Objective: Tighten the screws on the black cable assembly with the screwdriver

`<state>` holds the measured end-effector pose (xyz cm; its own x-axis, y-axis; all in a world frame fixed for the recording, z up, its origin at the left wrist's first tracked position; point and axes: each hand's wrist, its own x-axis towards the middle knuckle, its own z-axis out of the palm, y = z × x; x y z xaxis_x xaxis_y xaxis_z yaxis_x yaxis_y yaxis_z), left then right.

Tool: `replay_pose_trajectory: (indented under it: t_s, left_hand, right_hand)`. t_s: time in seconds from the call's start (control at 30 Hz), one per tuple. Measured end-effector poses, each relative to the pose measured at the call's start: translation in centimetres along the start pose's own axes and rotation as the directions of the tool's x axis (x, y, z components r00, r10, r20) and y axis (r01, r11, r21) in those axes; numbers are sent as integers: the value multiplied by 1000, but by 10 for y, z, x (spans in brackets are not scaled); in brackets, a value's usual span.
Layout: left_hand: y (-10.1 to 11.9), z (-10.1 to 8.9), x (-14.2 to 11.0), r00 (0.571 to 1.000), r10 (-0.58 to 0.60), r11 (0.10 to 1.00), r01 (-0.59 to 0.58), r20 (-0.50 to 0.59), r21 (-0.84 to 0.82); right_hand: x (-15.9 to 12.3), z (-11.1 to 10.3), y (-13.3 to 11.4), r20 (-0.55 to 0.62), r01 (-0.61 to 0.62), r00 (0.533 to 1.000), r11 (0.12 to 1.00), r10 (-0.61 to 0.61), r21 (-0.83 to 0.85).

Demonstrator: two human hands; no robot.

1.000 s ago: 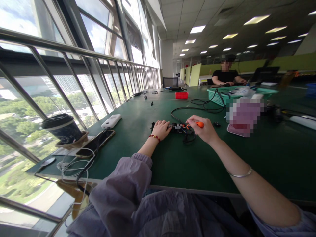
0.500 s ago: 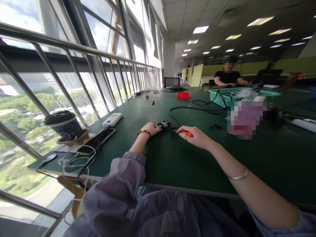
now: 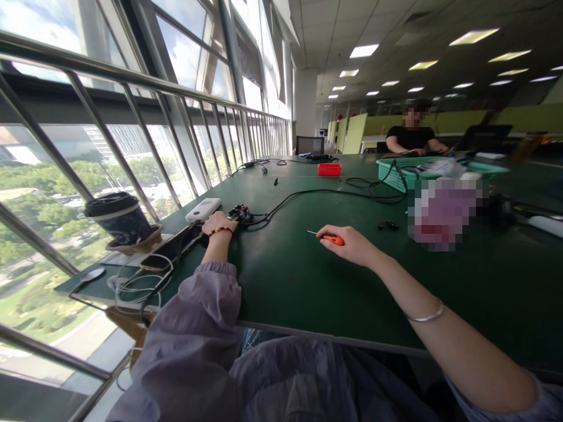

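My right hand (image 3: pixel 345 241) is closed around the orange handle of a screwdriver (image 3: pixel 333 240), its thin metal shaft pointing left just above the table. Far over to the left, my left hand (image 3: pixel 219 224) grips a small dark device with loose wires (image 3: pixel 241 214), which has a bit of red on it. A black cable (image 3: pixel 285 200) runs from that device back across the green table (image 3: pixel 281 275). The fingertips of my left hand are partly hidden behind the hand. Several small black pieces (image 3: pixel 389 225) lie to the right of my right hand.
Near my left hand are a white power bank (image 3: pixel 203 210), a phone (image 3: pixel 165 252), a coiled white cable (image 3: pixel 143 281) and a lidded cup (image 3: pixel 119 220). A red tray (image 3: pixel 329 170) and a green basket (image 3: pixel 393 174) stand farther back. Beyond, a person (image 3: pixel 411 138) sits.
My left hand has moved left with the wired device, away from the screwdriver, and the cable has stretched out after it. My right hand stays nearly in place, still holding the screwdriver.
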<state>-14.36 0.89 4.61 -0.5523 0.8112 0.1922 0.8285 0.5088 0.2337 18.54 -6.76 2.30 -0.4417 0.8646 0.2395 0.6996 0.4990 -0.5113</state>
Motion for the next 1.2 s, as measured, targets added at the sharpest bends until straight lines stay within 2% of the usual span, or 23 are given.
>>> replay_pose_trajectory:
  t_s: [0.1,0.2,0.3,0.43,0.63,0.83,1.0,1.2]
  left_hand:
    - [-9,-2,1,998,-34,999,31,-62,-45]
    - [-10,1,-3,982,-3,996,-15,-189,-92]
    - [-7,9,-7,954,33,998,-50,-297,-49]
    - [0,18,-9,957,33,999,-36,-287,-5]
    - [-1,19,-8,952,35,999,-41,-303,-14]
    - [-2,19,-8,920,152,988,-152,-362,27]
    - [0,24,-6,928,122,992,-126,-351,12]
    - [0,26,-6,896,150,989,-140,-417,53]
  right_hand:
    - [0,0,1,10,-6,1000,1000,6,-13]
    - [1,1,0,4,-3,1000,1000,3,-10]
    - [0,0,0,2,3,1000,1000,-3,7]
    - [0,0,0,13,-10,1000,1000,10,6]
    - [1,2,3,12,-7,1000,1000,6,25]
    - [2,3,5,31,-25,999,1000,25,-3]
    - [1,1,3,60,-47,997,999,48,-23]
    - [1,2,5,35,-29,999,999,30,-33]
